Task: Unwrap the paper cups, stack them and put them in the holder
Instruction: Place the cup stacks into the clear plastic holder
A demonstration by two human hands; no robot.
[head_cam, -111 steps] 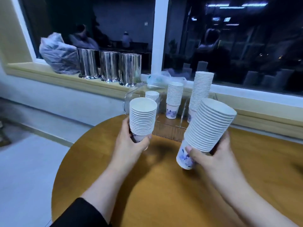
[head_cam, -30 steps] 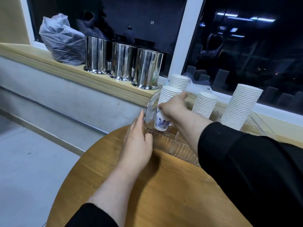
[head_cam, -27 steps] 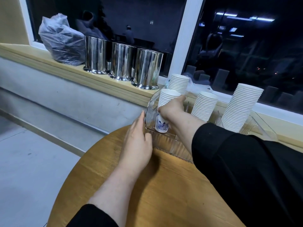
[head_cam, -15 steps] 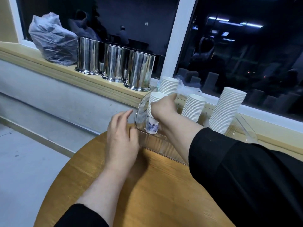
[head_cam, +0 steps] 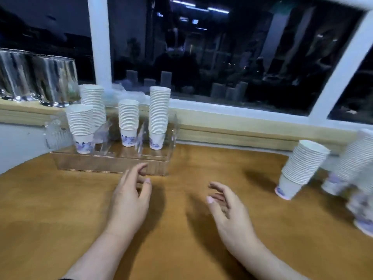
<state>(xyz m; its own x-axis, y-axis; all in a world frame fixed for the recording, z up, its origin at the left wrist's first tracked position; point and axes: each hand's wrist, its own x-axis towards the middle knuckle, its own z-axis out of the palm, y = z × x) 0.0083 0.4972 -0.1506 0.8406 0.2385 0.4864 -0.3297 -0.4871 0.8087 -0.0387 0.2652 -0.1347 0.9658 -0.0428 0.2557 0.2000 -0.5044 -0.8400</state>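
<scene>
- Nearest, the left hand and right hand hovered over the wooden table, fingers loosely spread and holding nothing, apparently free for the next pick-up.
- Further right, loose stacks of cups stood on the table, leaning, not yet loaded.
- Beyond the left hand, the clear holder carried four upright stacks, its dividers probably keeping them apart.
- Farthest, steel canisters lined the window ledge.
</scene>
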